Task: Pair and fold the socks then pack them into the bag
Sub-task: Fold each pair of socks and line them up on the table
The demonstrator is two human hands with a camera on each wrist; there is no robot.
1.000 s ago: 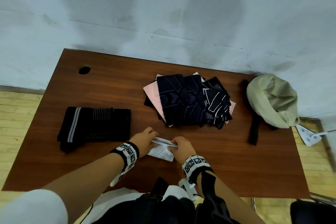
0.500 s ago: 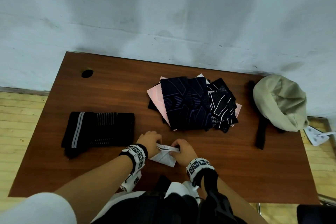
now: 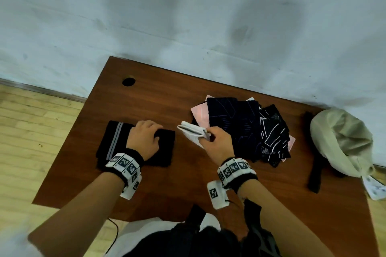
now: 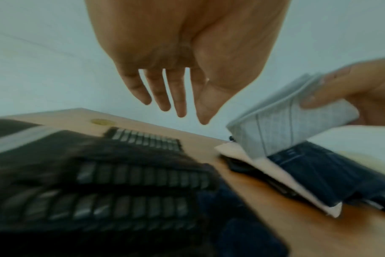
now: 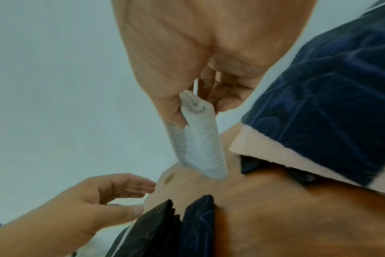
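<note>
White socks (image 3: 195, 134) — pinched in right hand (image 3: 215, 144).

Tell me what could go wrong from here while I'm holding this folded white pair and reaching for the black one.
1. The right hand only pinches the folded white socks at one end; the free end hangs and might unfold.
2. The left hand hovers open over the folded black socks; a one-handed grab could undo that fold.
3. The bag sits at the table's far right edge, so packing needs a reach past the unsorted pile.

Head view looks steeply down over the table (image 3: 158, 106) — both wrist views sit close above it.
</note>
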